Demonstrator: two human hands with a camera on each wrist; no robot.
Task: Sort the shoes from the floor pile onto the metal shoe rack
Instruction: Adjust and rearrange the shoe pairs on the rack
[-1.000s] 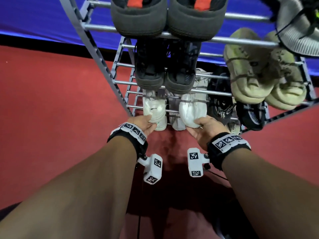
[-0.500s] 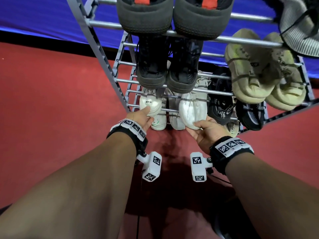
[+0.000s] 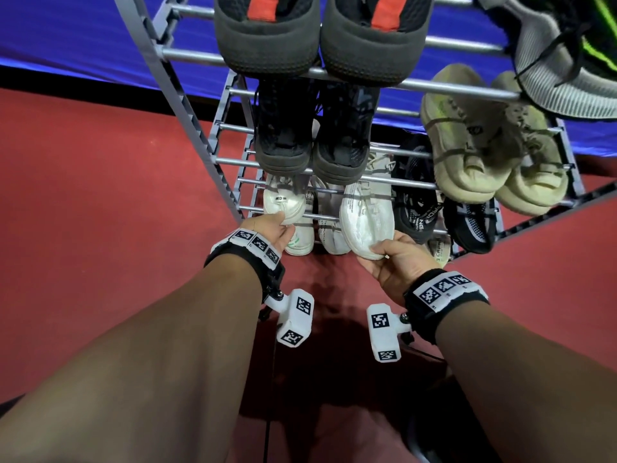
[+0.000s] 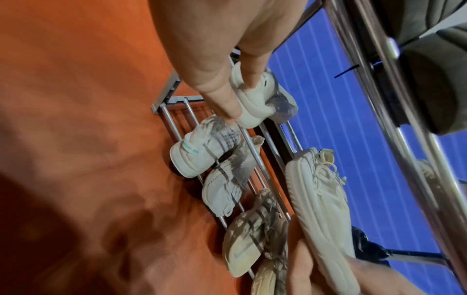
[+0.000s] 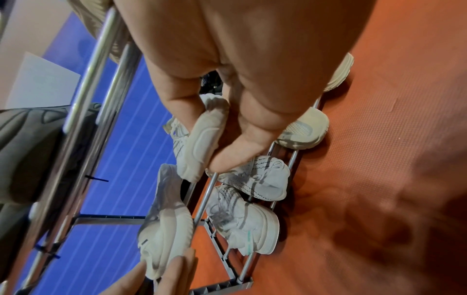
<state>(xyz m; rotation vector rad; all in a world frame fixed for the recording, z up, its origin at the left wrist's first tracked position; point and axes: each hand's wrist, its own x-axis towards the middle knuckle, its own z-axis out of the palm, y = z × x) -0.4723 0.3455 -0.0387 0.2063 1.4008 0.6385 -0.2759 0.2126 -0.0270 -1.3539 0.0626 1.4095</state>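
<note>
My left hand (image 3: pixel 283 225) grips the heel of a white sneaker (image 3: pixel 283 203), toe pointing into the metal shoe rack (image 3: pixel 187 118), at a low tier under the black shoes. In the left wrist view the thumb and fingers pinch that white sneaker (image 4: pixel 255 99) by its heel above the front bar. My right hand (image 3: pixel 379 250) holds the heel of its mate, a second white sneaker (image 3: pixel 365 215), just to the right. The right wrist view shows this second white sneaker (image 5: pixel 199 139) pinched above the rack's bars, sole turned sideways.
Dark grey shoes with red insides (image 3: pixel 320 38) fill the top tier, black shoes (image 3: pixel 314 135) the one below, and beige shoes (image 3: pixel 484 152) sit at right. Black-and-white sneakers (image 3: pixel 417 208) and several pale shoes (image 4: pixel 202 153) occupy the lowest tiers. Red floor (image 3: pixel 100 212) lies around.
Both hands have pushed the white sneakers forward and deeper into the rack; the left one has slid farther under the black shoes.
</note>
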